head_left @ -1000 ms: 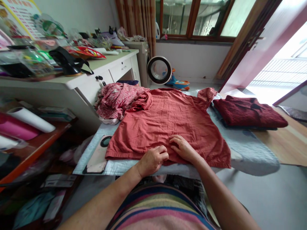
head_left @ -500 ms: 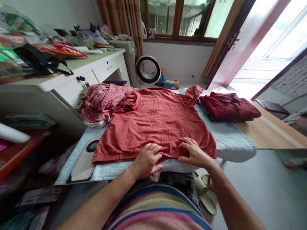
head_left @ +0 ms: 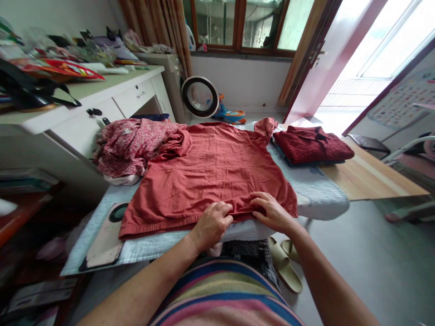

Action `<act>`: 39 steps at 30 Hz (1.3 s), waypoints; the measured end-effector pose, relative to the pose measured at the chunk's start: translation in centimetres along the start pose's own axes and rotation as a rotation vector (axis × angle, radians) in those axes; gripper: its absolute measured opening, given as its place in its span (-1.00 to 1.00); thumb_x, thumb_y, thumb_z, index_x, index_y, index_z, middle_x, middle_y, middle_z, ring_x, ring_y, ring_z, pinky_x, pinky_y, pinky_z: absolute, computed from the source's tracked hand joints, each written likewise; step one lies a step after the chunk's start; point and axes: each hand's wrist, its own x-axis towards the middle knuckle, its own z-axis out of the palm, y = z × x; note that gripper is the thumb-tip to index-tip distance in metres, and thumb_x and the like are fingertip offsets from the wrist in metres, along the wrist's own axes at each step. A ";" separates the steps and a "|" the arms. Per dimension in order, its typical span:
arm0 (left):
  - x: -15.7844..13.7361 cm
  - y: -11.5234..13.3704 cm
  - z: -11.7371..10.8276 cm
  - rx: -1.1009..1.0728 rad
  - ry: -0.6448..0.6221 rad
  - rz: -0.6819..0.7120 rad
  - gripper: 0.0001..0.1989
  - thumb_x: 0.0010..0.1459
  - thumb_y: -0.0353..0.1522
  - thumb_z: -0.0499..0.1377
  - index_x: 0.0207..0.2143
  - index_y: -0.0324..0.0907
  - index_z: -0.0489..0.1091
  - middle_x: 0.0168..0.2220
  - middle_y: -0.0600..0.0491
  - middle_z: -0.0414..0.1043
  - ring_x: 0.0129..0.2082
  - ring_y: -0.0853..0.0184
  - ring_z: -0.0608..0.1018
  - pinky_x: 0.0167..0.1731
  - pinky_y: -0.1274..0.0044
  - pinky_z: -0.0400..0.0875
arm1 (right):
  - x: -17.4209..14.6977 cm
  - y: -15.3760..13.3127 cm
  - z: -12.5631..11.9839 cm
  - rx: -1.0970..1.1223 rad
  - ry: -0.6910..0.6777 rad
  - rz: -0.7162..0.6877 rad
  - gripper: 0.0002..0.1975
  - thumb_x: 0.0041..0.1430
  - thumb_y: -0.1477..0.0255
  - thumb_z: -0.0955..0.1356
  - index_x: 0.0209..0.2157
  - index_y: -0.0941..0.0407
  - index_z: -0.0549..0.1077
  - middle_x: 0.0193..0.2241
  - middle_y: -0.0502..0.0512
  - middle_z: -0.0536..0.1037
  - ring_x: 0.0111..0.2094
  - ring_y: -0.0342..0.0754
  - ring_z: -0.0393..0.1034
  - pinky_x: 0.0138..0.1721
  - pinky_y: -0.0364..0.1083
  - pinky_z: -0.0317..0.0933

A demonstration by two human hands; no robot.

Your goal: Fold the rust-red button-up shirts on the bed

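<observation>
Person at a padded board [head_left: 322, 194] with a pale blue cover, seen from the wearer's head. Nearest lies the wearer's striped top [head_left: 224, 294]; to the right, olive slippers [head_left: 290, 274] rest on the floor. At the middle of the board's near edge, the left hand [head_left: 210, 225] is curled closed on the hem of a red shirt [head_left: 204, 176]. The right hand [head_left: 273, 213], just beside it, has its fingers bent on the cloth and its thumb close to the hem; whether it pinches cannot be told. The shirt lies spread from near edge to far edge, both sleeves bunched. A cream plate [head_left: 105, 244] occupies the near left corner. At the far left, a floral bundle [head_left: 125, 142] touches one sleeve; toward the far right, a folded dark-red garment [head_left: 314, 145] sits atop darker cloth. Beyond the board's left end, a desk [head_left: 105, 88] bears a red packet [head_left: 68, 69]. Farther off are an open round door [head_left: 200, 96], a blue-and-orange toy [head_left: 231, 115] and a window [head_left: 261, 27].
</observation>
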 end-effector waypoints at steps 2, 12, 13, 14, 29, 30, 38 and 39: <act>-0.4 -0.1 0.2 -0.021 0.012 0.050 -0.93 0.17 -0.42 0.18 -0.27 -0.16 0.44 0.02 -0.03 0.37 0.01 0.19 0.37 0.02 0.35 0.32 | -0.2 0.2 -0.4 -0.004 -0.029 0.017 -0.72 0.08 0.49 0.39 -0.12 0.10 0.50 0.12 0.21 0.39 0.15 0.11 0.25 0.18 0.13 0.14; 1.5 1.3 0.4 0.066 0.013 0.173 -0.90 0.25 -0.40 0.12 -0.22 -0.21 0.42 0.01 -0.06 0.41 -0.08 0.20 0.42 -0.05 0.36 0.35 | -1.6 2.9 -3.5 -0.033 0.095 0.103 -0.77 0.16 0.41 0.34 -0.13 0.08 0.48 0.04 0.19 0.44 0.08 0.07 0.32 0.11 0.07 0.21; 2.3 1.7 0.7 0.084 0.013 0.188 -0.89 0.26 -0.41 0.11 -0.22 -0.22 0.42 0.01 -0.07 0.41 -0.10 0.21 0.42 -0.08 0.37 0.36 | -1.8 3.5 -3.9 -0.085 0.162 0.143 -0.80 0.17 0.41 0.33 -0.15 0.09 0.47 0.02 0.20 0.45 0.06 0.07 0.33 0.11 0.07 0.21; 3.1 2.1 1.0 0.103 0.013 0.202 -0.88 0.27 -0.41 0.10 -0.21 -0.23 0.42 0.01 -0.08 0.41 -0.11 0.22 0.42 -0.11 0.37 0.36 | -1.9 4.1 -4.2 -0.148 0.217 0.184 -0.81 0.16 0.42 0.32 -0.17 0.10 0.47 -0.01 0.20 0.46 0.04 0.08 0.34 0.11 0.08 0.19; 5.9 3.9 2.4 -0.022 -0.043 0.361 -0.91 0.28 -0.41 0.10 -0.29 -0.21 0.38 -0.15 -0.03 0.43 -0.19 0.25 0.44 -0.21 0.41 0.39 | -2.1 6.7 -4.9 -0.274 0.355 0.655 -0.87 0.22 0.33 0.24 -0.37 0.05 0.34 -0.38 0.11 0.53 -0.28 0.04 0.41 -0.24 -0.07 0.19; 5.8 3.9 2.5 -0.036 -0.036 0.342 -0.91 0.28 -0.41 0.10 -0.28 -0.21 0.38 -0.13 -0.03 0.43 -0.17 0.25 0.45 -0.19 0.41 0.40 | -2.1 6.5 -5.0 -0.238 0.392 0.667 -0.86 0.23 0.32 0.22 -0.34 0.05 0.34 -0.39 0.11 0.54 -0.30 0.05 0.42 -0.27 -0.07 0.18; 5.4 3.3 3.7 -0.231 -0.017 0.116 -0.83 0.33 -0.44 -0.01 -0.19 -0.17 0.37 -0.25 0.01 0.45 -0.21 0.32 0.50 -0.18 0.48 0.42 | -3.7 5.7 -4.9 0.136 0.279 0.558 -0.47 0.12 0.34 0.30 0.14 0.06 0.23 -0.41 -0.02 0.59 -0.44 -0.05 0.43 -0.38 -0.12 0.26; 5.4 3.3 3.8 -0.240 -0.015 0.111 -0.83 0.33 -0.44 -0.02 -0.18 -0.17 0.36 -0.27 0.02 0.45 -0.22 0.33 0.50 -0.19 0.49 0.42 | -3.9 5.6 -5.0 0.119 0.258 0.531 -0.44 0.10 0.36 0.31 0.17 0.05 0.22 -0.37 -0.01 0.60 -0.42 -0.05 0.44 -0.35 -0.12 0.27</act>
